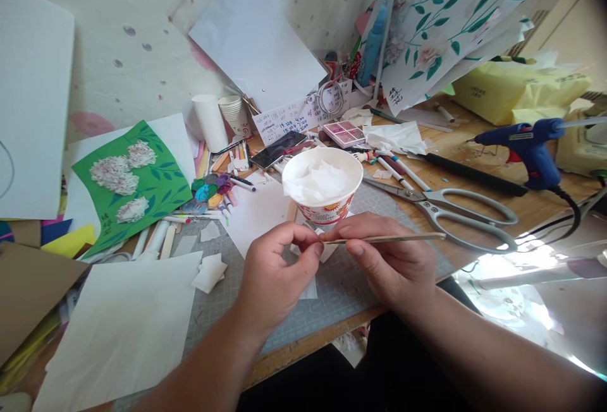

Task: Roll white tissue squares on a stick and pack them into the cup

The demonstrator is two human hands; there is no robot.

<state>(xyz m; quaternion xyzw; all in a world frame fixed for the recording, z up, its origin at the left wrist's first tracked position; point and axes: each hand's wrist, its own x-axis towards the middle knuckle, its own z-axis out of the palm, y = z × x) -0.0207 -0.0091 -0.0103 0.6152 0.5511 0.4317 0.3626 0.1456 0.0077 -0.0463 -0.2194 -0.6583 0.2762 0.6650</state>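
Note:
My right hand (398,260) pinches a thin wooden stick (408,237) between thumb and fingers, the stick lying nearly level and pointing right. At its left end, the thumb and forefinger of my left hand (279,273) are closed on the tip. Whether a bit of paper is also between those fingertips is hidden. Just beyond both hands stands a round paper tub (325,213) with red print, filled with crumpled white tissue pieces (322,181). Small white paper scraps lie beneath my hands on the grey cutting mat (332,304).
Large grey-handled scissors (467,210) and a blue glue gun (531,146) lie to the right. At left are a white sheet (123,330) and a green card with paper flowers (142,194). Behind the tub are a phone (279,150), paper cups (210,122) and several pens.

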